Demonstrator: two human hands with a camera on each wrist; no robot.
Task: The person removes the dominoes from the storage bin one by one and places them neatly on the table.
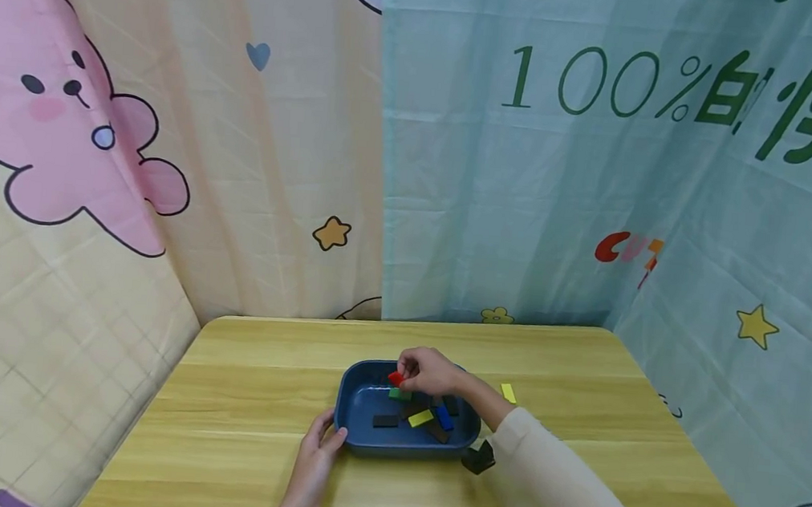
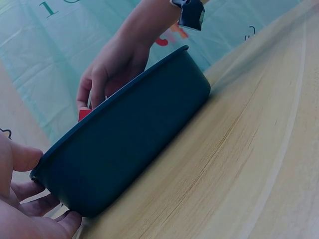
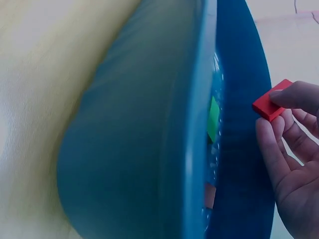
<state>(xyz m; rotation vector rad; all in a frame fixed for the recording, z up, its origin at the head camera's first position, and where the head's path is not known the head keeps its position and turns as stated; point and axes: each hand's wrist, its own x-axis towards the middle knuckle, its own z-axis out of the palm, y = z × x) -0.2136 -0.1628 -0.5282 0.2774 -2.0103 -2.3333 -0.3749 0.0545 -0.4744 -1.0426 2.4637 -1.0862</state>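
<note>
Pinching red block (image 3: 268, 104): right grip (image 1: 432, 372), clamped together.
Left grip (image 1: 315, 448) clasped the smooth, round-cornered blue tray (image 1: 403, 451); the block was rectangular, flat-faced.

A long sleeve (image 1: 566, 489) covers a part of the right forearm (image 1: 486, 399). It has a cream, nearly white colour; its cloth looks plain, with some soft folds, and it ends in a rather loose edge before the wrist. Near this edge there is worn a small black device (image 1: 479, 458), which has an angular, block-like shape. In the left wrist view this device shows flat dark faces and one paler face below. The right hand (image 1: 430, 372) and the left hand (image 1: 318, 449) are bare, and the left forearm (image 1: 299, 498) is uncovered down to the lower border of the head view
</note>
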